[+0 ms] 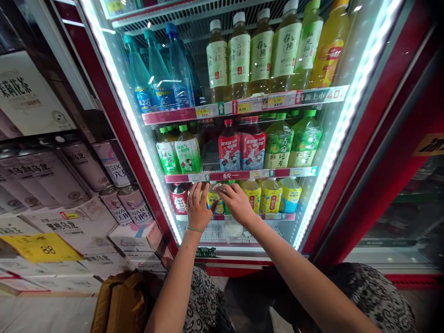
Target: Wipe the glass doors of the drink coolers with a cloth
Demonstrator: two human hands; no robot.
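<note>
Both of my hands reach to the red label strip on the front edge of a lit drinks cooler's shelf. My left hand has its fingers spread against the strip's lower edge, near a white price tag. Beside it, my right hand is closed, its fingertips pinching something small and pale that I cannot make out. Behind my hands, on the shelf below, stand a red-labelled bottle and several yellow bottles. Red-labelled bottles and green tea bottles stand above the strip.
Blue bottles and pale-labelled tea bottles fill the top shelf. Stacked cans and cartons stand left of the cooler. A brown bag lies at the lower left. Another cooler is at the right.
</note>
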